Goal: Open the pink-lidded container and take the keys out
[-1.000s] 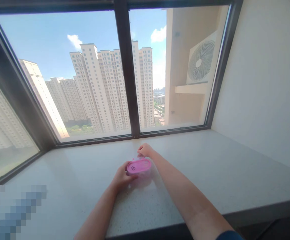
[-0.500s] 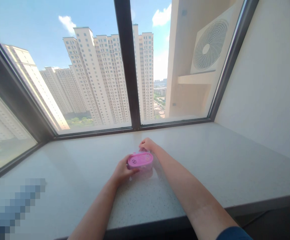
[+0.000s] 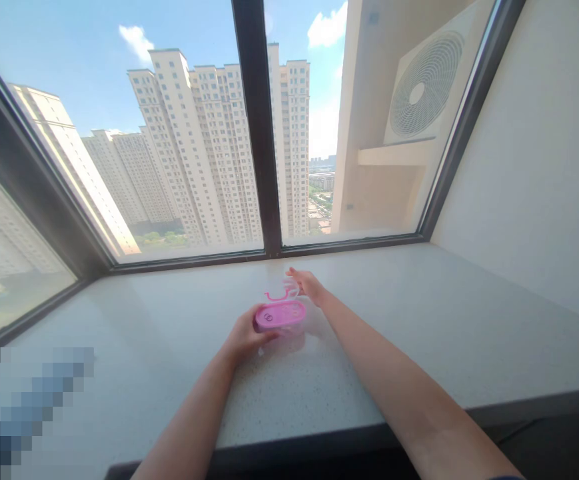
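Note:
A small clear box with a pink oval lid (image 3: 280,315) sits on the pale speckled window ledge (image 3: 419,333). My left hand (image 3: 243,336) grips its near left end, fingers curled round the side. My right hand (image 3: 308,283) is just behind the box, fingers pinched on a clear flap with a pink curved clasp (image 3: 282,293) that stands up at the box's far edge.
A dark window frame (image 3: 256,133) with two panes rises behind the ledge; tall apartment blocks show outside. An outdoor fan unit (image 3: 422,90) sits past the right pane. A white wall (image 3: 544,167) bounds the ledge on the right. A blurred patch covers the lower left.
My right hand has lifted from the box's far edge, and the clear flap with the pink clasp now stands raised. My left hand has stayed on the box. The view tilted slightly.

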`<state>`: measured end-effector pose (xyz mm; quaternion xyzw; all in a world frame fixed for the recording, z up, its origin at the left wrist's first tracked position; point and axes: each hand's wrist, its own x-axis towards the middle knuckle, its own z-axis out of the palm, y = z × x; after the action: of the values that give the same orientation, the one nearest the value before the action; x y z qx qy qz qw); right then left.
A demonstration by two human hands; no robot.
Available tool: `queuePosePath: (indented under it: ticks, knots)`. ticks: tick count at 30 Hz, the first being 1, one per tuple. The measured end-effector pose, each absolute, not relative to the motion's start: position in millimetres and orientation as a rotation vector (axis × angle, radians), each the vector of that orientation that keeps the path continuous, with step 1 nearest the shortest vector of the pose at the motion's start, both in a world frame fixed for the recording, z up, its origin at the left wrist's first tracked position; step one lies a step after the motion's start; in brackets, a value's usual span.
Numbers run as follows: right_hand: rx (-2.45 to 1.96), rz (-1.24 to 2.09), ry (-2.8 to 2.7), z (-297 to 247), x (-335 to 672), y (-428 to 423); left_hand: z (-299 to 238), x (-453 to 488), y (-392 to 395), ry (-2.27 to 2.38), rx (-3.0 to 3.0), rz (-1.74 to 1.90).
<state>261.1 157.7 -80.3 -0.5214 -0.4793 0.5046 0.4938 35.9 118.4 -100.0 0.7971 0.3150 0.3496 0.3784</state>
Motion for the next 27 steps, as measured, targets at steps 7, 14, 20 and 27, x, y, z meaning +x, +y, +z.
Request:
queuePosePath:
  ticks: [7,14,20,27]
  knots:
    - [-1.187,1.161,-0.756,-107.6,261.0,86.4,-98.8,36.9,117.1,0.824,2.039,0.909]
    - [-1.077,0.872,-1.301,-113.1,242.4,47.6,-95.1,36.3,115.7,0.867,2.066,0.906]
    - [-1.103,0.751,-1.419,-112.3,241.0,49.7,-93.2,35.7,114.3,0.853,2.054,0.911]
    - [-1.148,0.724,-1.438,-112.5,240.2,48.0,-93.0,36.4,113.4,0.852,2.054,0.924]
